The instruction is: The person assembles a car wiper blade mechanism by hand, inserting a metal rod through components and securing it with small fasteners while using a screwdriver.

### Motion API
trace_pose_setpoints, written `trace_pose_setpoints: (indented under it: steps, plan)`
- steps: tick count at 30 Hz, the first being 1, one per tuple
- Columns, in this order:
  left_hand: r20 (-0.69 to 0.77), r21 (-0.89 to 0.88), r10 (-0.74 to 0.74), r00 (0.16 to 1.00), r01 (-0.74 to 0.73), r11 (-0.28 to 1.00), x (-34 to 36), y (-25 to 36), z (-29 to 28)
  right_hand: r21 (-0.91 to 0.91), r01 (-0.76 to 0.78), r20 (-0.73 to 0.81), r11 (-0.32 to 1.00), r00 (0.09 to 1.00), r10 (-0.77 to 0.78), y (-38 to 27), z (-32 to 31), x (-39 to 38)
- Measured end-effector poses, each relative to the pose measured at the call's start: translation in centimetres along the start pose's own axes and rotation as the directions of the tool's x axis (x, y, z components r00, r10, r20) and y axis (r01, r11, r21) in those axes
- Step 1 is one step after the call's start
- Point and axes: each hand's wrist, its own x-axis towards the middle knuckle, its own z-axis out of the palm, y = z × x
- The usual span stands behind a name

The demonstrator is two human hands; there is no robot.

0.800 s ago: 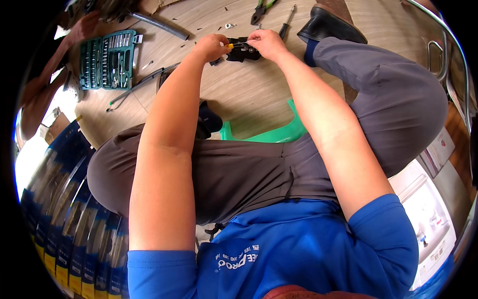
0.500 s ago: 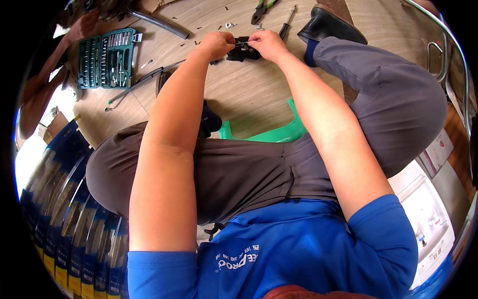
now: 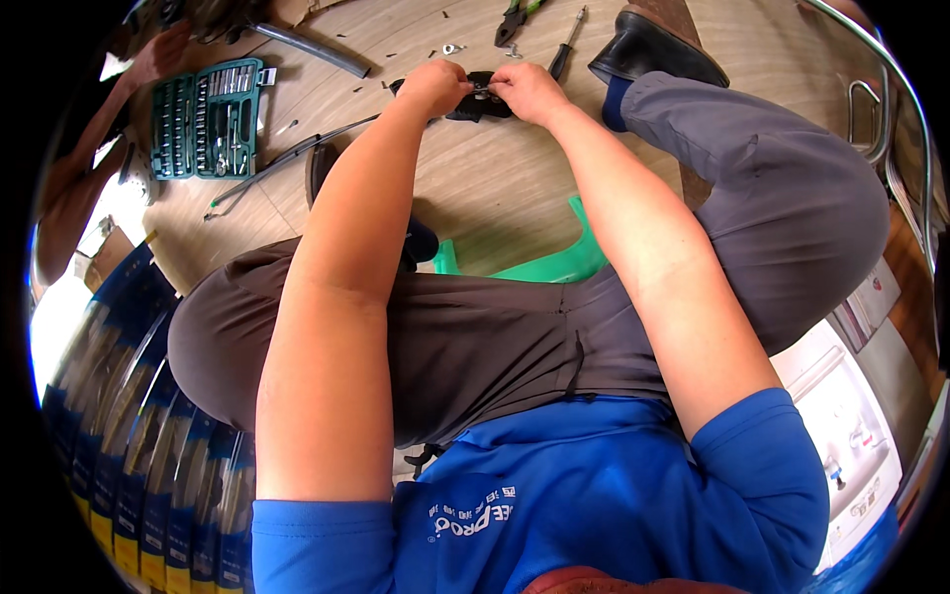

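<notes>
My left hand and my right hand meet over a black part lying on the wooden floor. The fingers of both are pinched at a small metal piece over that part; what exactly my left fingertips grip is too small to make out. A screwdriver and green-handled pliers lie just beyond, along with small loose bits.
A co-worker's arm is at upper left, beside an open socket set. A grey tube and thin cables lie nearby. A green plastic piece sits by my legs, packaged strips at left, a white tray at right.
My hands have drawn slightly closer together, the left shifting right and up. The yellow item at my left fingers earlier no longer shows.
</notes>
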Motion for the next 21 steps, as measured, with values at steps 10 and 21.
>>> trace_pose_setpoints:
  steps: [10,21]
  plan:
    - [-0.108,0.046,0.113,0.988,-0.108,0.993,0.9,-0.7,1.0,0.227,-0.134,-0.085,0.965,0.984,0.157,1.5,0.4,0.6]
    - [-0.17,0.023,0.097,0.981,-0.095,0.995,0.5,-0.1,0.5,0.247,-0.155,-0.112,0.957,0.976,0.187,2.0,0.5,0.4]
